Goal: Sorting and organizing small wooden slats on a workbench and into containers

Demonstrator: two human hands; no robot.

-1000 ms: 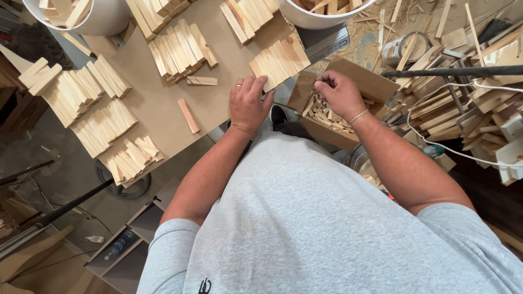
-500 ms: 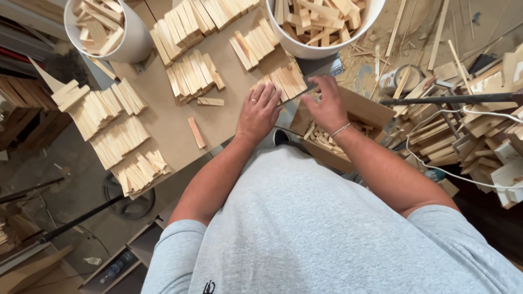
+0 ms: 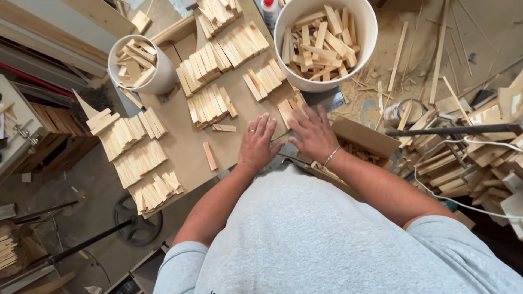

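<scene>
White bucket (image 3: 364, 49) of wooden blocks (image 3: 321, 46)

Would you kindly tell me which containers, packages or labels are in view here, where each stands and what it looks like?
Large white bucket: top centre, round, full of wood offcuts.
Small white bucket: upper left, round, holding wood pieces.
Cardboard box: beside the right hand, brown, open.
White bottle: top edge, red cap.

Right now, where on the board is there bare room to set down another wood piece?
Bare board lies between the middle row of sticks and the lone stick, left of the left hand. The far end near the large bucket is crowded.
</scene>
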